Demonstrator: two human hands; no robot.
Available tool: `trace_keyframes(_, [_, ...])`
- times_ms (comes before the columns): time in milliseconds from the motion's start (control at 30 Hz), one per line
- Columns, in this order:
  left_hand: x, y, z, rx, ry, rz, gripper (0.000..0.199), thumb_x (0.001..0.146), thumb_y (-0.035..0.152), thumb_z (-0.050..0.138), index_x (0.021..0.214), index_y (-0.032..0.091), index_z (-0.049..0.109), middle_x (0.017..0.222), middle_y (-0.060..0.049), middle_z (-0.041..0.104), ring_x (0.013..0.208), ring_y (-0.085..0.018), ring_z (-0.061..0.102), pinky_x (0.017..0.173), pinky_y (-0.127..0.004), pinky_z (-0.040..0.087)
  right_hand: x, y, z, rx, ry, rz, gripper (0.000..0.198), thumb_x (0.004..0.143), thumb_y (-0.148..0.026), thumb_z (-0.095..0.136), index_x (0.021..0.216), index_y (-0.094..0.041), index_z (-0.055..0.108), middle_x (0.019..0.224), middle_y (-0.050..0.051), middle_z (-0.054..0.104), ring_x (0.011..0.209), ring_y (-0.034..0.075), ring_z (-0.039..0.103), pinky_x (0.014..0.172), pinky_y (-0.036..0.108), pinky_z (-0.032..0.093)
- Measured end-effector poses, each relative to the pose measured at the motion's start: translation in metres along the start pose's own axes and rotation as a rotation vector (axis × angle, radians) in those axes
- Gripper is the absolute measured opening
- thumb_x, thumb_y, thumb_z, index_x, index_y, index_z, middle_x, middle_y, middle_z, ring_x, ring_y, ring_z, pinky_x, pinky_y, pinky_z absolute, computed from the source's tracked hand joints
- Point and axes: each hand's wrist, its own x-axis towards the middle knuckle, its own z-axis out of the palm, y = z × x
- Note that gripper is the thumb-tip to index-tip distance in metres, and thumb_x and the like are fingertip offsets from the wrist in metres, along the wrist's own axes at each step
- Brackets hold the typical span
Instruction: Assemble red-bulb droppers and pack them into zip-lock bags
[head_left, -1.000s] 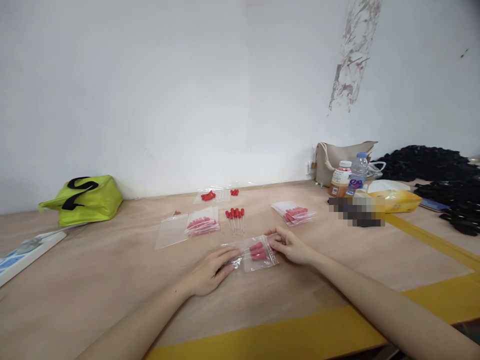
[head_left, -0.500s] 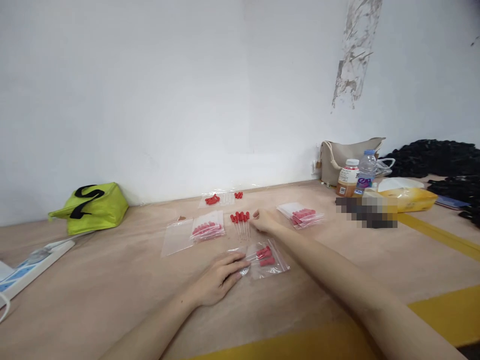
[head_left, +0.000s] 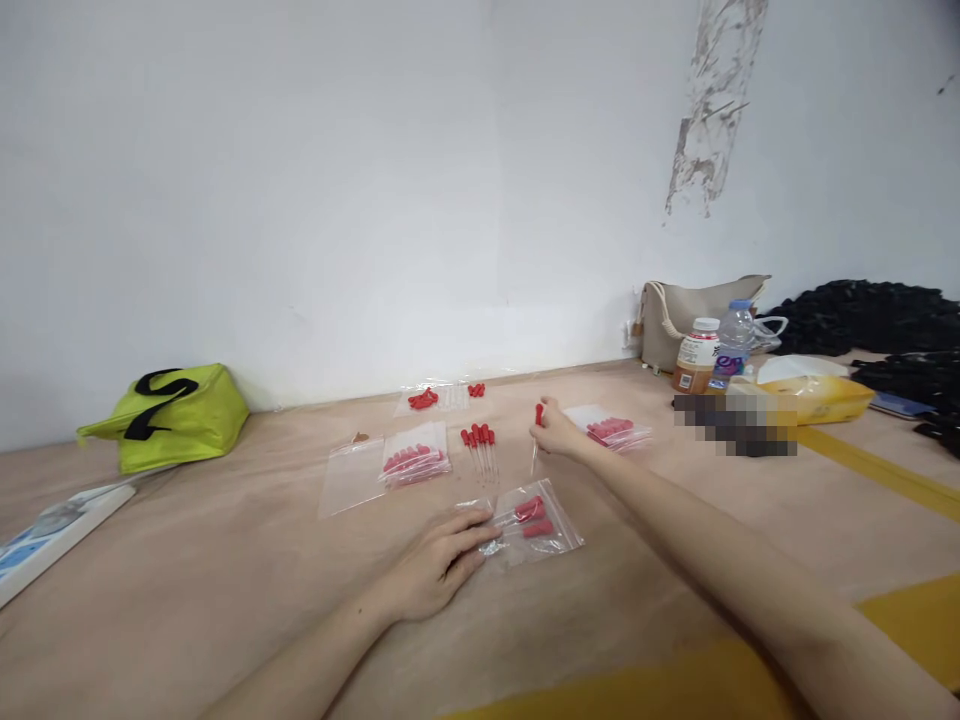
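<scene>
My right hand (head_left: 559, 432) is closed on a dropper (head_left: 539, 413) with a red rubber bulb and a thin clear tube pointing down. To its left, several loose droppers (head_left: 480, 440) lie side by side on the table. My left hand (head_left: 442, 560) lies on the near side, fingers stretched out over the left end of a clear zip bag (head_left: 566, 530). Inside that bag are a few red-bulbed droppers (head_left: 534, 528), their tubes pointing toward my fingers. The bag's left part is partly hidden beneath the fingers.
Filled bags of droppers lie in a left stack (head_left: 412, 460) and a right stack (head_left: 615, 432). At the back are red bulbs (head_left: 424, 399) and clear tubes. A yellow-green bag (head_left: 187, 420), a power strip (head_left: 67, 540), bottles (head_left: 696, 360) and a tissue pack (head_left: 832, 398) stand around.
My right hand has moved right from the loose row, carrying one dropper lifted out of it. My left hand stays on the zip bag.
</scene>
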Motion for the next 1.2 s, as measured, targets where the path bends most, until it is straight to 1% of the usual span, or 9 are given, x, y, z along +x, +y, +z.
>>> trace_keyframes(67, [0.000, -0.001, 0.001, 0.014, -0.004, -0.006, 0.036, 0.090, 0.029, 0.035, 0.125, 0.031, 0.041, 0.134, -0.001, 0.038, 0.122, -0.019, 0.034, 0.101, -0.037, 0.030, -0.020, 0.013, -0.012, 0.237, 0.094, -0.012, 0.058, 0.073, -0.015, 0.039, 0.126, -0.013, 0.017, 0.063, -0.004, 0.052, 0.048, 0.010, 0.053, 0.046, 0.020, 0.042])
trace_keyframes(167, [0.000, -0.001, 0.001, 0.036, -0.010, -0.006, 0.037, 0.090, 0.029, 0.034, 0.127, 0.030, 0.039, 0.135, -0.002, 0.036, 0.123, -0.019, 0.032, 0.101, -0.038, 0.029, -0.050, 0.027, -0.020, 0.550, 0.163, 0.016, 0.055, 0.069, -0.015, 0.042, 0.120, -0.017, 0.021, 0.056, -0.009, 0.044, 0.040, 0.009, 0.048, 0.038, 0.019, 0.040])
trace_keyframes(333, [0.000, -0.001, 0.002, 0.044, -0.010, -0.008, 0.037, 0.091, 0.029, 0.033, 0.127, 0.030, 0.038, 0.135, -0.002, 0.035, 0.123, -0.020, 0.032, 0.100, -0.038, 0.030, -0.078, 0.031, -0.014, 0.751, 0.180, 0.116, 0.042, 0.069, -0.015, 0.047, 0.106, -0.021, 0.029, 0.053, -0.010, 0.044, 0.040, 0.011, 0.050, 0.037, 0.021, 0.042])
trace_keyframes(500, [0.000, -0.001, 0.003, 0.042, -0.008, -0.011, 0.037, 0.091, 0.029, 0.033, 0.128, 0.031, 0.038, 0.136, -0.001, 0.034, 0.122, -0.019, 0.033, 0.100, -0.037, 0.030, -0.087, 0.025, -0.002, 0.897, 0.062, 0.143, 0.039, 0.071, -0.012, 0.052, 0.100, -0.024, 0.030, 0.058, -0.008, 0.047, 0.043, 0.010, 0.054, 0.042, 0.022, 0.047])
trace_keyframes(600, [0.000, -0.001, 0.002, 0.034, -0.008, -0.007, 0.037, 0.091, 0.029, 0.034, 0.127, 0.030, 0.039, 0.135, -0.001, 0.035, 0.122, -0.019, 0.034, 0.100, -0.036, 0.030, -0.090, 0.025, 0.000, 0.982, -0.007, 0.174, 0.030, 0.075, -0.014, 0.051, 0.096, -0.024, 0.031, 0.060, -0.007, 0.049, 0.047, 0.011, 0.057, 0.048, 0.024, 0.050])
trace_keyframes(733, [0.000, 0.000, 0.001, 0.049, -0.004, -0.018, 0.036, 0.091, 0.030, 0.033, 0.127, 0.032, 0.039, 0.136, 0.000, 0.033, 0.123, -0.019, 0.032, 0.101, -0.037, 0.029, -0.090, 0.027, -0.003, 1.104, 0.039, 0.247, 0.016, 0.079, -0.015, 0.046, 0.087, -0.023, 0.034, 0.060, -0.005, 0.050, 0.052, 0.011, 0.059, 0.056, 0.027, 0.052])
trace_keyframes(867, [0.000, 0.001, 0.001, 0.068, 0.001, -0.022, 0.036, 0.091, 0.030, 0.033, 0.126, 0.032, 0.040, 0.136, 0.000, 0.034, 0.123, -0.019, 0.032, 0.102, -0.037, 0.028, -0.090, 0.028, -0.011, 1.046, -0.054, 0.290, 0.013, 0.073, -0.016, 0.055, 0.080, -0.019, 0.044, 0.065, -0.002, 0.054, 0.056, 0.011, 0.059, 0.059, 0.026, 0.050])
trace_keyframes(1033, [0.001, 0.005, -0.001, 0.057, 0.008, -0.047, 0.040, 0.090, 0.031, 0.034, 0.130, 0.030, 0.032, 0.135, 0.000, 0.036, 0.122, -0.018, 0.033, 0.101, -0.036, 0.029, -0.092, 0.031, -0.017, 0.686, -0.175, 0.098, 0.025, 0.061, -0.030, 0.068, 0.077, -0.012, 0.061, 0.063, -0.002, 0.057, 0.051, 0.007, 0.049, 0.051, 0.021, 0.040])
trace_keyframes(1200, [0.001, 0.006, -0.001, 0.052, 0.031, -0.053, 0.042, 0.090, 0.032, 0.035, 0.131, 0.029, 0.028, 0.133, -0.001, 0.039, 0.120, -0.018, 0.035, 0.100, -0.035, 0.030, -0.092, 0.036, -0.008, 0.520, -0.188, -0.092, 0.026, 0.054, -0.027, 0.070, 0.073, -0.013, 0.060, 0.059, -0.003, 0.055, 0.053, 0.008, 0.048, 0.050, 0.020, 0.038])
